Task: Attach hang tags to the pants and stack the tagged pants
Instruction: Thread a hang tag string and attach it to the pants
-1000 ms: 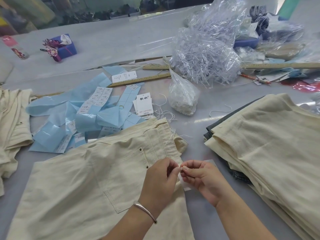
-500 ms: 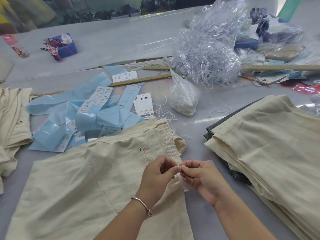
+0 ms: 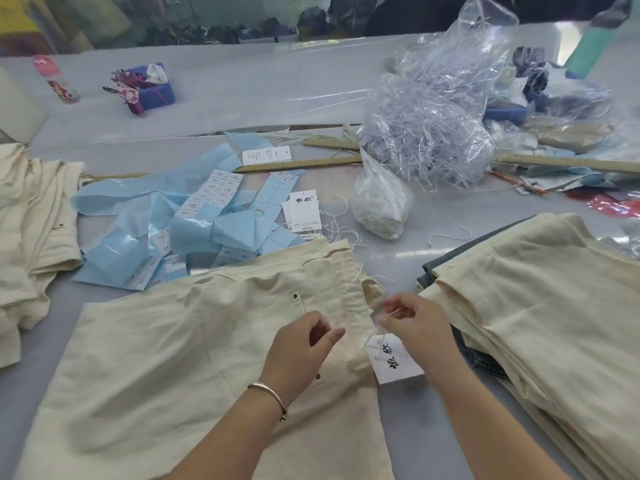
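Cream cotton pants lie flat under both hands, waistband toward the far side, a riveted back pocket just left of the left hand. That hand hovers over the seat of the pants with its fingers curled in and the thumb tip against the forefinger; it may be pinching a bit of thread, but the view is too soft to say, so I cannot tell whether it holds anything. The right hand sits just beside the waistband edge, thumb and fingers pinching a thin white string that runs down to the hang tag. The tag, white with black characters, lies below the right hand, partly on the pants' edge and partly on the grey table.

Right of the right hand rises a stack of folded cream pants. Beyond the hands lie a small pile of spare tags, loose strings, a bag of white cords, and blue sticker sheets. Far left of the left hand lies another heap of cream pants.
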A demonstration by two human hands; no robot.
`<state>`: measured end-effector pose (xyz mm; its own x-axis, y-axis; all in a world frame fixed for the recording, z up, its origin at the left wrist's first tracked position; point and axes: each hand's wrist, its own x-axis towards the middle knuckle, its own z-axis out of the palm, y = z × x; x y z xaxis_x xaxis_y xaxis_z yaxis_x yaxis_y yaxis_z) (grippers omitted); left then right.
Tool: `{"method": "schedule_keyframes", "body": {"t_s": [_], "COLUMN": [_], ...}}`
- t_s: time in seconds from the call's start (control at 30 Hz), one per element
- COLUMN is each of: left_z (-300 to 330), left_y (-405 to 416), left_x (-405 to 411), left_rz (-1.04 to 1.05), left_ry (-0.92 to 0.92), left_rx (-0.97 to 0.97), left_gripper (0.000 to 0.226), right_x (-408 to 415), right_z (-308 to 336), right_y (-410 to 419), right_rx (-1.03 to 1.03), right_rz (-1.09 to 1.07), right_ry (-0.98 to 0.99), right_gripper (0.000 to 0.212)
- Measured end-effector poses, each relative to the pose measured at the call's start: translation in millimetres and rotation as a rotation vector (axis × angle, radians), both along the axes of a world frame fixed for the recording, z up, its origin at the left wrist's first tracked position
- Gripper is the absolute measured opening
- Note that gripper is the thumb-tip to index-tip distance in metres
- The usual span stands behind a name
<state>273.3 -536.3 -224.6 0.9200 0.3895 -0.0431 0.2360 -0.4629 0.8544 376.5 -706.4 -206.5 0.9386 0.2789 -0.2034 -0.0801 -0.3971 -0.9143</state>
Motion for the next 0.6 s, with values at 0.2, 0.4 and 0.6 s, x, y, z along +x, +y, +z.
{"method": "schedule_keyframes", "body": {"t_s": [0.2,0.4,0.6], "left_z": [-3.6,-29.4,-27.2], "left_y": [103.8,120.7,102.3], "left_x": [-76.8,-145.1,-149.8], "left_rz": [0.282,-0.184,-0.289], "left_ry": [0.176,0.546,0.257], "left_rx": [0.353,0.603,0.708], "left_gripper": [0.015,0.118,0.111], "right_x": [1.2,10.7,40.4], "right_z": [-14.2,-24.9,-15.0], "right_y": [43.5,61.8,74.1], "right_rx": [-0.502,-0.703,-0.651], "right_rz": [0.167,-0.095,0.251], "right_ry": [-0.078,-0.377,-0.422], "right_gripper": [0.036,0.054,0.019]}}
